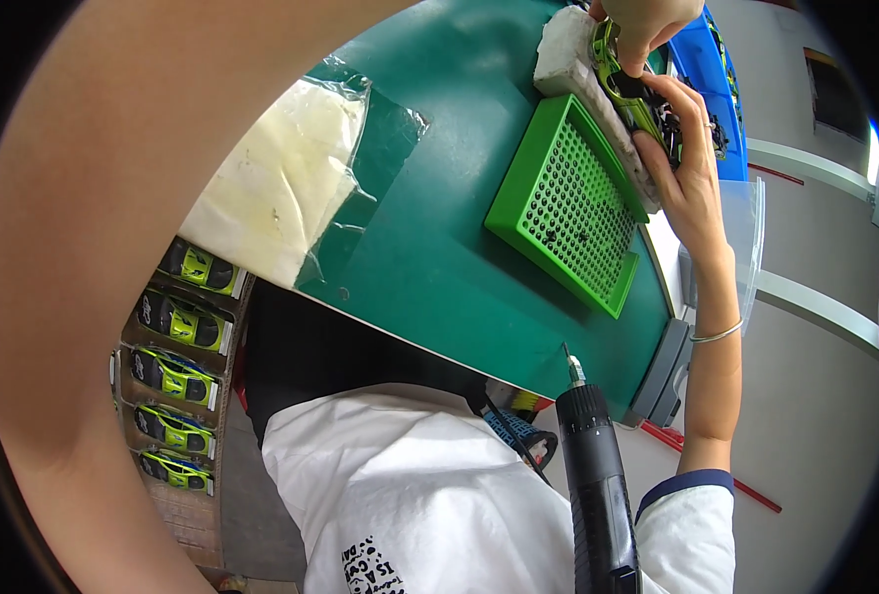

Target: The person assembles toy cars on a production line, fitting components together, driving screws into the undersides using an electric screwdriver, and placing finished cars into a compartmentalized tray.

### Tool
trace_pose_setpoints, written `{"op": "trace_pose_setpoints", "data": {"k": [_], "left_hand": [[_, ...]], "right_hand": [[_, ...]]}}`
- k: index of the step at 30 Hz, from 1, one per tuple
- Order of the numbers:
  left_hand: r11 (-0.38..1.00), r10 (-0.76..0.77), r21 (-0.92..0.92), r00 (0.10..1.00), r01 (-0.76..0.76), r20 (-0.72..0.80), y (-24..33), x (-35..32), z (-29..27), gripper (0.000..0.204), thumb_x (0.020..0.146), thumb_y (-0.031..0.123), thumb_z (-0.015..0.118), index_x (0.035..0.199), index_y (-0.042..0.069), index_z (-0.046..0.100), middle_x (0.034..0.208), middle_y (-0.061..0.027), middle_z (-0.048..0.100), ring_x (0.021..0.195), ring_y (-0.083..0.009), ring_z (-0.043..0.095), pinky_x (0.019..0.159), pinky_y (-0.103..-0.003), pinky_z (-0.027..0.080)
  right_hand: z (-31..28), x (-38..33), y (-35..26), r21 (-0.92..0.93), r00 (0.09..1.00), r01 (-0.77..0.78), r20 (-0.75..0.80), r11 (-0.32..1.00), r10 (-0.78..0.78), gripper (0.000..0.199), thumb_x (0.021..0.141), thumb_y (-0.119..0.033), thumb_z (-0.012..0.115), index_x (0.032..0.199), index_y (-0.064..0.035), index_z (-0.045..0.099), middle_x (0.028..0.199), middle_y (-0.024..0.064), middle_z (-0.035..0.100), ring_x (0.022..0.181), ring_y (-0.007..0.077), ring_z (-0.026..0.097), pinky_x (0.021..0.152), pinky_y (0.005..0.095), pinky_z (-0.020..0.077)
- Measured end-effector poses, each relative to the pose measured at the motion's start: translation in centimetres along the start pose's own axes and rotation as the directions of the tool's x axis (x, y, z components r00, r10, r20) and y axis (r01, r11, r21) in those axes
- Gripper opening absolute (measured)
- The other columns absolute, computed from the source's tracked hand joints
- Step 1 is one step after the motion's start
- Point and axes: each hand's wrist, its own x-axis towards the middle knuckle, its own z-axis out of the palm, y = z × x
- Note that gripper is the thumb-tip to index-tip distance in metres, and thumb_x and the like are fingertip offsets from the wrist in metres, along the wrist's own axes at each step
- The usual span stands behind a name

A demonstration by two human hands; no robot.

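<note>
Right grip (694, 188) pinching one green toy car (611, 69); left grip (652, 18) touching it, closure unclear. Near grips: one foam block (564, 51), one green tray (524, 176). Well apart: five boxed cars (188, 382).

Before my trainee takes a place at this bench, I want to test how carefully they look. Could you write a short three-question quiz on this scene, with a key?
1. True or false: the right hand is gripping the power screwdriver.
2. On which side of the picture is the row of toy cars in brown packing? A) left B) right C) top
3. Short answer: what pale object shows between the green tray and the handled toy car?

Key:
1. False; it is on the handled toy car.
2. A.
3. The white block.
</note>
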Motion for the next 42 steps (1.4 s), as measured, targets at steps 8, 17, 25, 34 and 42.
{"op": "trace_pose_setpoints", "data": {"k": [8, 17, 25, 34, 42], "left_hand": [[0.881, -0.468, 0.178, 0.756, 0.438, 0.457, 3.9, 1.6, -3.3, 0.030, 0.065, 0.027, 0.073, 0.086, 0.006, 0.068, 0.089, -0.0115, 0.065, 0.081, -0.0229, 0.062, 0.072, -0.032, 0.049], [0.991, -0.047, 0.128, 0.999, 0.046, 0.003, 0.8, -0.5, -0.2, 0.029, 0.066, 0.028, 0.072, 0.087, 0.009, 0.068, 0.089, -0.0116, 0.064, 0.082, -0.0233, 0.062, 0.072, -0.032, 0.049], [0.997, -0.039, 0.066, 0.999, 0.040, -0.023, 1.0, -0.9, -0.4, 0.028, 0.066, 0.027, 0.071, 0.087, 0.009, 0.068, 0.089, -0.0116, 0.064, 0.082, -0.0235, 0.062, 0.072, -0.032, 0.049], [0.988, -0.129, -0.100, 0.987, 0.120, -0.093, 1.1, -2.3, 0.5, 0.026, 0.066, 0.027, 0.071, 0.086, 0.009, 0.068, 0.090, -0.0115, 0.064, 0.085, -0.0234, 0.061, 0.073, -0.033, 0.049], [0.884, -0.466, 0.139, 0.867, 0.447, 0.178, 4.6, -0.1, -2.3, 0.039, 0.069, 0.029, 0.070, 0.100, 0.006, 0.063, 0.102, -0.0114, 0.061, 0.093, -0.0240, 0.059, 0.077, -0.033, 0.048]], "right_hand": [[0.3, 0.1, -0.2, -0.044, 0.999, -0.021, 0.032, 0.999, 0.022, 0.039, 0.080, -0.012, 0.057, 0.117, -0.0152, 0.047, 0.115, 0.0114, 0.042, 0.102, 0.0289, 0.047, 0.084, 0.0337, 0.0403], [0.5, 0.0, -0.4, -0.013, 0.998, -0.057, 0.003, 0.998, 0.058, 0.033, 0.080, -0.013, 0.059, 0.111, -0.0113, 0.051, 0.112, 0.0122, 0.043, 0.098, 0.0292, 0.048, 0.083, 0.0344, 0.0405], [0.5, 0.1, -0.3, -0.055, 0.999, -0.037, -0.019, 0.998, 0.036, 0.035, 0.080, -0.015, 0.057, 0.114, -0.0129, 0.049, 0.114, 0.0129, 0.042, 0.101, 0.0299, 0.046, 0.085, 0.0360, 0.0394], [0.7, 0.1, -0.2, -0.012, 0.998, -0.059, 0.023, 0.998, 0.059, 0.039, 0.081, -0.015, 0.056, 0.118, -0.0141, 0.046, 0.116, 0.0129, 0.041, 0.104, 0.0307, 0.044, 0.088, 0.0370, 0.0374], [0.5, 0.4, -0.6, -0.023, 0.994, -0.085, 0.063, 0.996, 0.086, 0.037, 0.082, -0.015, 0.055, 0.118, -0.0142, 0.047, 0.117, 0.0131, 0.039, 0.105, 0.0305, 0.043, 0.087, 0.0362, 0.0377]]}}
